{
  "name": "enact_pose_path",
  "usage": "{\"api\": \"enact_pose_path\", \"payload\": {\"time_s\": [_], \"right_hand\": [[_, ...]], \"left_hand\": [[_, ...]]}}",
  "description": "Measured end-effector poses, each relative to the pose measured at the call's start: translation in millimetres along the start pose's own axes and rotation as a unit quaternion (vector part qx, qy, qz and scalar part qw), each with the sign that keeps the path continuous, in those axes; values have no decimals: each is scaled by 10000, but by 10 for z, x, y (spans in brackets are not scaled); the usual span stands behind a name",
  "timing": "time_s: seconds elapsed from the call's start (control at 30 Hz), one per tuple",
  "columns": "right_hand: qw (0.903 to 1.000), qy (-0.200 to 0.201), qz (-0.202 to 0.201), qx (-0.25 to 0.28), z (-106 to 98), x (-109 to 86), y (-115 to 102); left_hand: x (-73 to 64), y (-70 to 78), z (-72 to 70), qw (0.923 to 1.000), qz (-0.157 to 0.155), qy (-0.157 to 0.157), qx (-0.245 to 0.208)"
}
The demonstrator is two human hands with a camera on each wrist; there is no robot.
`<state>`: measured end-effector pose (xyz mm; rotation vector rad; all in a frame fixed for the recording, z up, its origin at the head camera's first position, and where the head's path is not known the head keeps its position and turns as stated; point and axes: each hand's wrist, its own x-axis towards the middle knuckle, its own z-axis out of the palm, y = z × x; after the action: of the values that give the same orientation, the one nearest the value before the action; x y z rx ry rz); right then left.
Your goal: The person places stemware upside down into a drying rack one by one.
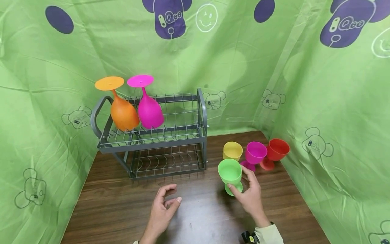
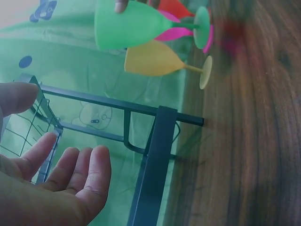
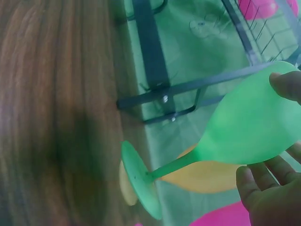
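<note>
My right hand (image 1: 252, 196) grips a green plastic goblet (image 1: 229, 172) by its bowl, thumb on one side and fingers on the other. The goblet is upright, and in the right wrist view its foot (image 3: 141, 181) appears off the table. Just behind it stand a yellow goblet (image 1: 233, 150), a pink goblet (image 1: 256, 153) and a red goblet (image 1: 278, 149), all upright. My left hand (image 1: 162, 211) hovers in front of the rack with fingers loosely bent and nothing in them. An orange goblet (image 1: 124, 114) and a magenta goblet (image 1: 151, 113) rest upside down on the rack's upper tier.
The two-tier grey metal dish rack (image 1: 152, 145) stands at the back left of the wooden table (image 1: 100, 203), with wire slots on both tiers. Green printed cloth (image 1: 195, 61) hangs behind and along both sides. The rack's right post stands left of the yellow goblet.
</note>
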<state>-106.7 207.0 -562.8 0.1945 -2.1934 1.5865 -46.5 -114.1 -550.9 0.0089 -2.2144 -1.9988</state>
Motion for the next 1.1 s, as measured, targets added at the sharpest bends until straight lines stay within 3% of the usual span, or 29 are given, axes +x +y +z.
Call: {"api": "enact_pose_path", "payload": {"time_s": [0.13,0.3,0.53,0.7,0.9,1.1], "right_hand": [[9978,-227,-380,-492,26,7,-135],[9867,-585,-1014,-1127,61,-18,-284],[9635,-1017,-2169,-1193,174,-77,-447],[9467,-1139,-2774,-1177,300,-119,-537],[9198,-1245,-3339,-1643,416,-150,-591],[8799,-1385,-3976,-2203,517,-195,-620]], "left_hand": [[-3,18,14,9999,109,-49,113],[-8,57,35,9995,160,-176,202],[-42,95,79,9987,263,-269,343],[-66,123,106,9974,390,-337,496],[-86,147,123,9955,527,-494,618],[-105,149,144,9963,329,-613,508]]}}
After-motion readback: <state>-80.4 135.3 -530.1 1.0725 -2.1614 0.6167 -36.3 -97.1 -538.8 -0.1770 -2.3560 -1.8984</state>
